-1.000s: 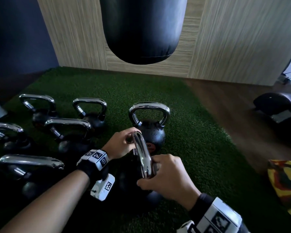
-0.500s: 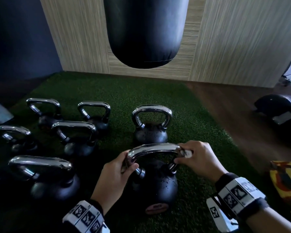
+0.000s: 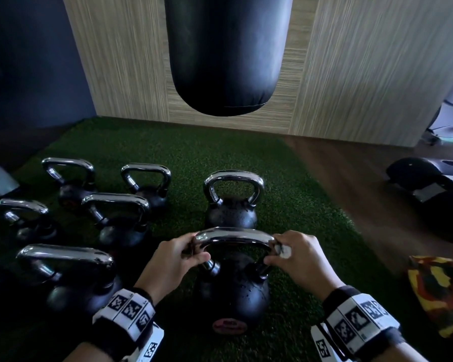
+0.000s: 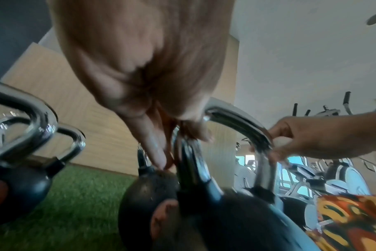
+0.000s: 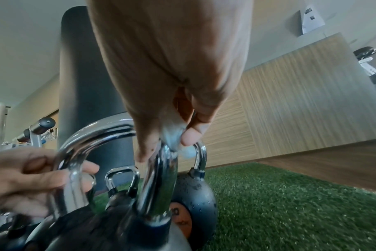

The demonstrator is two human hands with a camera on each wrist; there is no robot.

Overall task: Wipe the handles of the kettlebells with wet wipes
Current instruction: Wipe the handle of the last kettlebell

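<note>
A black kettlebell (image 3: pixel 232 296) with a chrome handle (image 3: pixel 233 237) stands on the green turf right in front of me. My left hand (image 3: pixel 177 259) grips the handle's left bend, thumb in front. My right hand (image 3: pixel 296 257) pinches a small white wet wipe (image 3: pixel 284 250) against the handle's right bend. In the right wrist view the wipe (image 5: pixel 174 134) sits between thumb and fingers on the chrome handle (image 5: pixel 159 171). In the left wrist view my left hand (image 4: pixel 172 139) wraps the handle's left leg (image 4: pixel 189 163).
Another kettlebell (image 3: pixel 232 199) stands just behind, and several more (image 3: pixel 113 215) crowd the turf at left. A black punching bag (image 3: pixel 226 53) hangs ahead of the wooden wall. A camouflage-patterned cloth (image 3: pixel 442 291) lies at right on the dark wood floor, with dark gear (image 3: pixel 429 178) beyond.
The handle has turned from edge-on to broadside towards me. My left hand moved to its left bend and my right hand with the wipe slid to its right bend.
</note>
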